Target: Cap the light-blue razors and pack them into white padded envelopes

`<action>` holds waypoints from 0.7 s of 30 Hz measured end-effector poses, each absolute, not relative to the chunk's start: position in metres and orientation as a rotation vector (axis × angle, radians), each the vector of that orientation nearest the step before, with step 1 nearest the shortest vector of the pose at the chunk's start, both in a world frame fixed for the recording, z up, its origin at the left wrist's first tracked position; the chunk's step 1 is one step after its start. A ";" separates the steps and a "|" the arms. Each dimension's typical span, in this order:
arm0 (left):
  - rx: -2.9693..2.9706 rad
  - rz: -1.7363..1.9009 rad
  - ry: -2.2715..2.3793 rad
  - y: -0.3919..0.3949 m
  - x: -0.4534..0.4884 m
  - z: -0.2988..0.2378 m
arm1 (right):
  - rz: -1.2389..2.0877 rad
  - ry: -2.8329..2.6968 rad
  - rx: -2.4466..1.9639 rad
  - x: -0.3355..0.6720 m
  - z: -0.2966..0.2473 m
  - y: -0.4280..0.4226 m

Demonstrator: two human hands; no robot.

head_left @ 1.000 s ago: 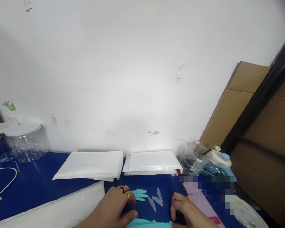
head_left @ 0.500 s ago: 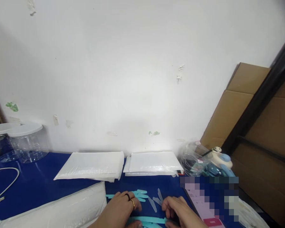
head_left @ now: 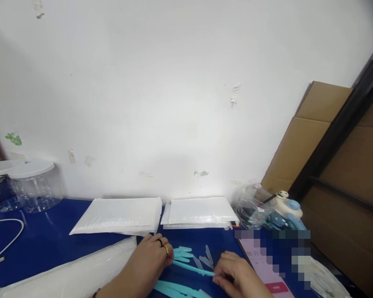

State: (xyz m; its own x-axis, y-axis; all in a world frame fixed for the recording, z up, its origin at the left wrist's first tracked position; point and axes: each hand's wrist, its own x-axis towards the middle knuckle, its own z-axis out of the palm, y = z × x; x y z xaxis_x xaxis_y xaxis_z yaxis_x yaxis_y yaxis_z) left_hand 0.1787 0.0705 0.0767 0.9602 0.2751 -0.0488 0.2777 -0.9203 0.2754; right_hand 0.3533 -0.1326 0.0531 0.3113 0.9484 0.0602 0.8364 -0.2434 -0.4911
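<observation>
A slim turquoise eyebrow razor (head_left: 192,268) spans the gap between my hands, lifted a little above the blue table. My left hand (head_left: 155,254), with a black ring and a gold ring, is closed around its left end; those fingertips are partly hidden. At the other end, my right hand (head_left: 233,271) pinches the tip between thumb and fingers. Behind it lie more turquoise razors (head_left: 183,253) in a small pile, beside several clear blade caps (head_left: 207,260). Another group of turquoise razors (head_left: 177,289) rests at the bottom edge of the view, partly cut off.
White padded packets (head_left: 118,215) and a second stack (head_left: 202,213) lie along the wall. A long white padded packet (head_left: 81,269) is at the left. Clear jars (head_left: 35,192), a white cable (head_left: 18,236), a pink-screened device (head_left: 261,265) and a plastic bag (head_left: 251,207) flank the workspace.
A razor from the near group has been raised and now stretches between both hands. My left hand has moved left and up, its fingers closing on it.
</observation>
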 end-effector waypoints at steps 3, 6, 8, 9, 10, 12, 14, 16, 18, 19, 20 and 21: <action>2.846 0.023 0.453 0.083 0.175 0.087 | 0.316 -1.429 -2.135 0.360 0.050 -0.133; 2.849 0.090 0.484 0.088 0.170 0.088 | 0.251 -1.401 -2.149 0.357 0.054 -0.132; 2.804 0.154 0.464 0.085 0.168 0.085 | 0.270 -1.433 -2.172 0.348 0.062 -0.131; 2.767 0.163 0.436 0.081 0.166 0.083 | 0.321 -1.450 -2.189 0.342 0.066 -0.130; 2.728 0.153 0.402 0.078 0.165 0.080 | 0.386 -1.461 -2.206 0.337 0.070 -0.129; 2.670 0.098 0.338 0.071 0.164 0.076 | 0.512 -1.473 -2.232 0.328 0.075 -0.127; 2.645 0.038 0.300 0.067 0.163 0.073 | 0.569 -1.463 -2.242 0.323 0.076 -0.125; 2.634 -0.027 0.281 0.066 0.164 0.070 | 0.585 -1.435 -2.247 0.322 0.073 -0.124; 2.631 -0.076 0.277 0.066 0.166 0.069 | 0.577 -1.418 -2.241 0.322 0.070 -0.123; 2.634 -0.084 0.280 0.066 0.167 0.069 | 0.568 -1.418 -2.239 0.322 0.069 -0.123; 2.641 -0.079 0.286 0.065 0.168 0.069 | 0.558 -1.422 -2.239 0.323 0.068 -0.123; 2.650 -0.073 0.297 0.065 0.169 0.070 | 0.550 -1.428 -2.240 0.323 0.068 -0.123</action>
